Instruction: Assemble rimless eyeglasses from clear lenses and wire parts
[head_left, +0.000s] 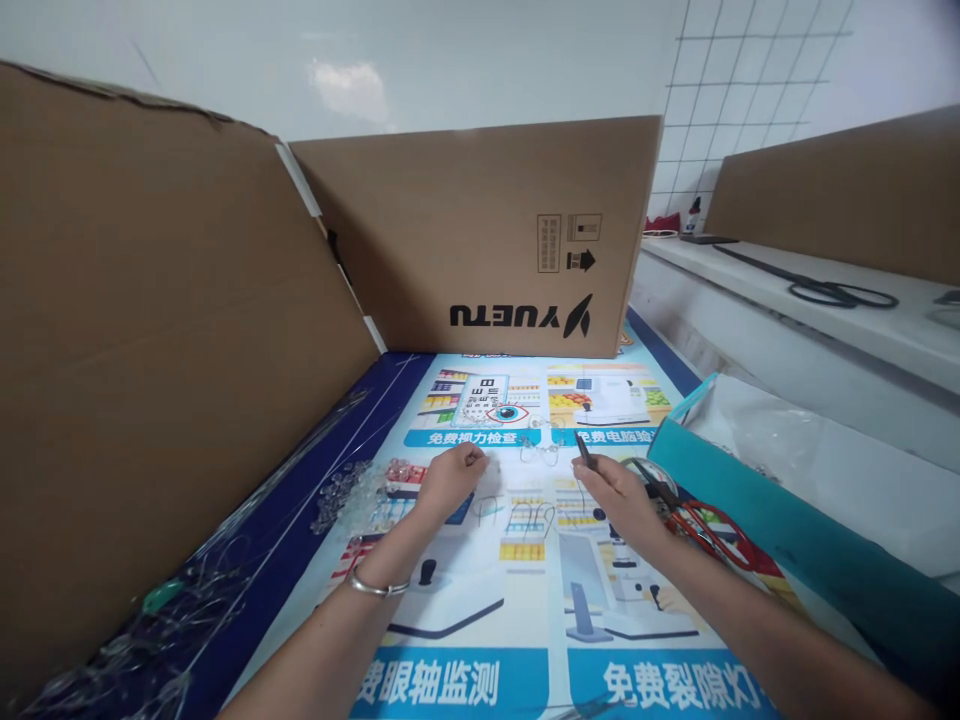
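My left hand [450, 478], with a silver bangle at the wrist, is closed in a loose fist on the printed poster mat [480, 620]; what its fingers pinch is too small to make out. My right hand [616, 492] is closed round a thin dark tool [583, 450] whose tip points up and away. Between the two hands lies a thin wire eyeglass frame [541, 447], close to the tool's tip. A second wire frame [525, 515] lies flat on the mat just nearer to me.
Cardboard panels stand at the left [150, 350] and at the back [480, 240]. Clear small parts [349, 490] and thin wires lie at the left on the blue border. Red-handled pliers [705, 525] and a teal box [787, 540] sit at the right. Scissors [840, 292] lie on the far ledge.
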